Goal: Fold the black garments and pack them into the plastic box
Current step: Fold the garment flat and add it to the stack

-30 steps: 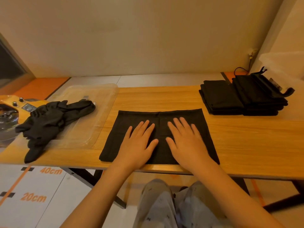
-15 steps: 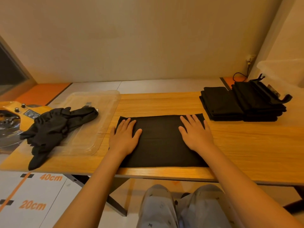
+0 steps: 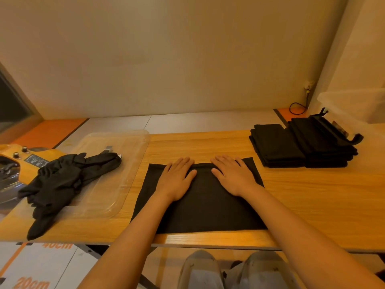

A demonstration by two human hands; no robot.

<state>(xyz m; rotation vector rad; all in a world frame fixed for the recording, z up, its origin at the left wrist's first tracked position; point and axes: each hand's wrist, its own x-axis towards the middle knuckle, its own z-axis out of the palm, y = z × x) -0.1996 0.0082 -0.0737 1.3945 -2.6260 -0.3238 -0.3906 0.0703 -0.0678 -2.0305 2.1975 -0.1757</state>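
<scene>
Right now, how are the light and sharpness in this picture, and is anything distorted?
Head view: warm, dim light; the wide lens makes the wall corner lean; the black garment shows hardly any fold detail; the plastic box looks washed out; the floor markings are blurred.

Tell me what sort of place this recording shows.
Probably a staged recording workspace, not a home: orange floor markings reading 20cm, a plain light wooden table, and stacks of folded black garments near a translucent plastic box.
</scene>
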